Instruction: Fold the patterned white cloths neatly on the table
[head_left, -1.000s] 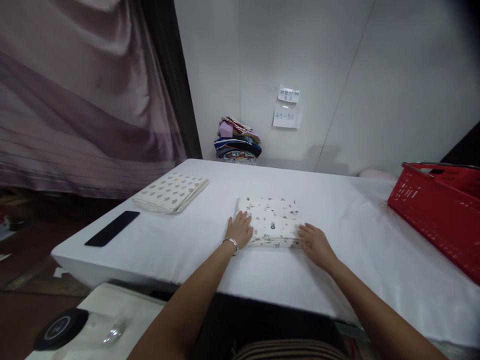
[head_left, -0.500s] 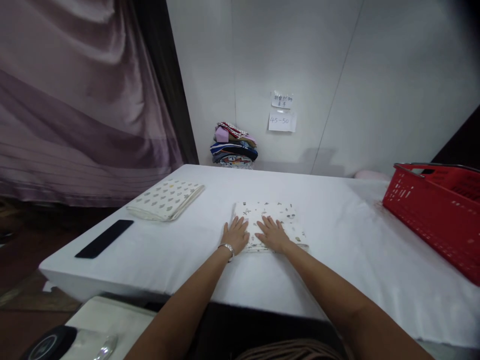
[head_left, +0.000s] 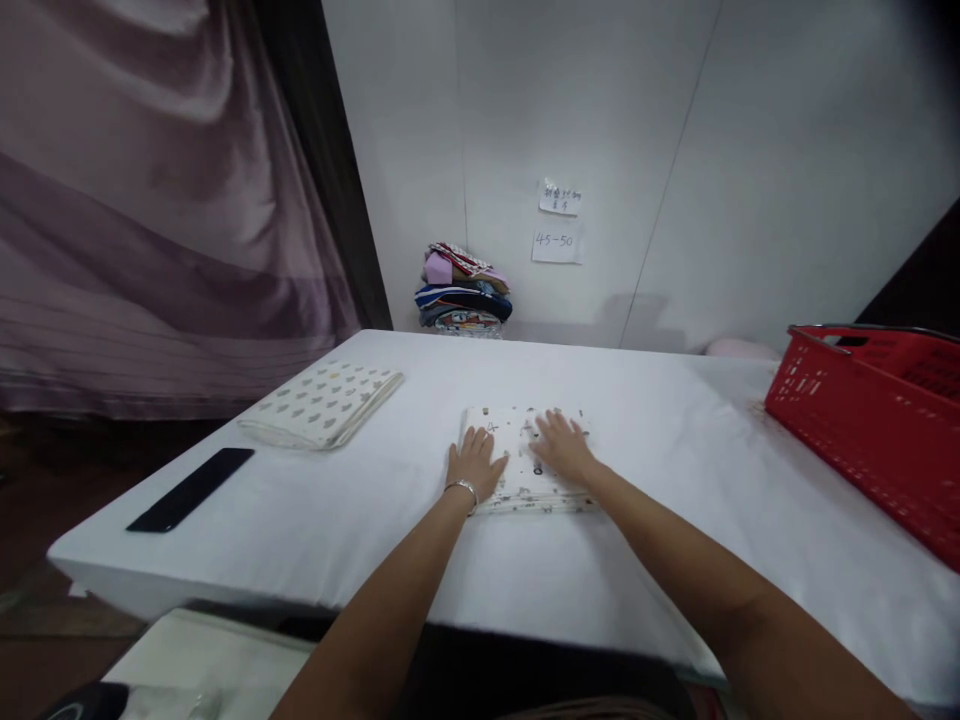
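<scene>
A folded white cloth with a small scattered print [head_left: 517, 470] lies on the white-covered table [head_left: 360, 540], its layered edge toward me. My left hand [head_left: 477, 464] rests flat on the cloth's left part, fingers spread, a bracelet at the wrist. On its right part is my right hand [head_left: 564, 448], palm down with the fingers apart and slightly blurred. It covers some of the cloth's right side. Neither hand grips anything. Farther left lies another folded cloth, cream with grey shapes [head_left: 322, 402].
A flat black object [head_left: 191, 490] lies near the table's left edge. The red basket [head_left: 862, 430] stands at the right. Against the wall is a stack of folded fabrics [head_left: 463, 290], below two paper signs [head_left: 557, 242]. A purple curtain [head_left: 165, 220] hangs at left.
My right hand has moved slightly away from me and to the right over the cloth. My left hand stays on its left part. The view has shifted a little.
</scene>
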